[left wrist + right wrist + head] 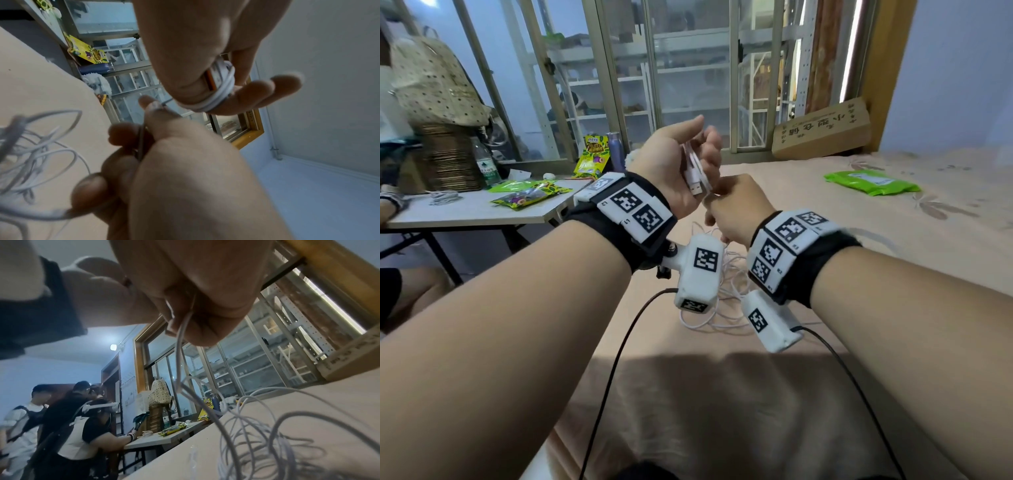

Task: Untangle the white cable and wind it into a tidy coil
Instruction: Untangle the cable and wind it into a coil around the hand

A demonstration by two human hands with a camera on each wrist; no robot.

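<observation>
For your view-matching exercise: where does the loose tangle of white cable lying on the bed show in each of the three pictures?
Head: loose tangle, low centre, between the wrist cameras.
Left wrist: far left, blurred.
Right wrist: lower right, on the bed.
Shared landmark: yellow snack bag.

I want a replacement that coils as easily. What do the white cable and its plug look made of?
White cable: seemingly a smooth rubbery plastic jacket, since it falls in soft loops on the bed and wraps tightly in the left hand.
Plug: white plastic body with a shiny tip, probably metal.
</observation>
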